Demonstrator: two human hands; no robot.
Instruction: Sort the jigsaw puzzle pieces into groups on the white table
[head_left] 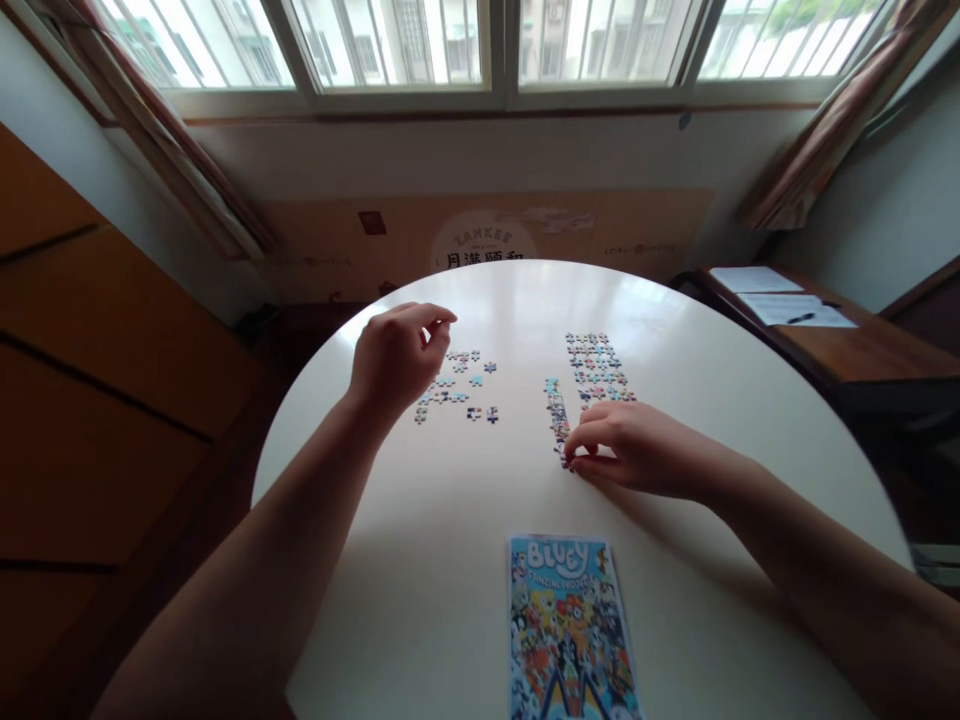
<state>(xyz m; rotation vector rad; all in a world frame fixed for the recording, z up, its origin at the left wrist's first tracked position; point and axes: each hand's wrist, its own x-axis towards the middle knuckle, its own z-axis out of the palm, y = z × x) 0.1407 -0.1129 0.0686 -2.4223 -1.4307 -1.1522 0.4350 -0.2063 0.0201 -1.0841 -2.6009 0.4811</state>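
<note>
My left hand (pixel 396 355) hovers above the round white table (pixel 450 600) with thumb and fingertips pinched together, just left of a loose scatter of small puzzle pieces (pixel 456 388); whether it holds a piece is hidden. My right hand (pixel 626 445) rests on the table, its fingertips pinched on the lower end of a joined column of puzzle pieces (pixel 556 415). A denser patch of pieces (pixel 596 368) lies just beyond that hand. A colourful Bluey picture card (pixel 568 630) lies flat at the table's near edge.
A wooden side desk (pixel 840 345) with white papers (pixel 780 300) and a pen (pixel 801 318) stands at the right. Wooden panelling (pixel 97 400) runs along the left. Windows (pixel 480 40) and curtains (pixel 825 140) fill the far wall.
</note>
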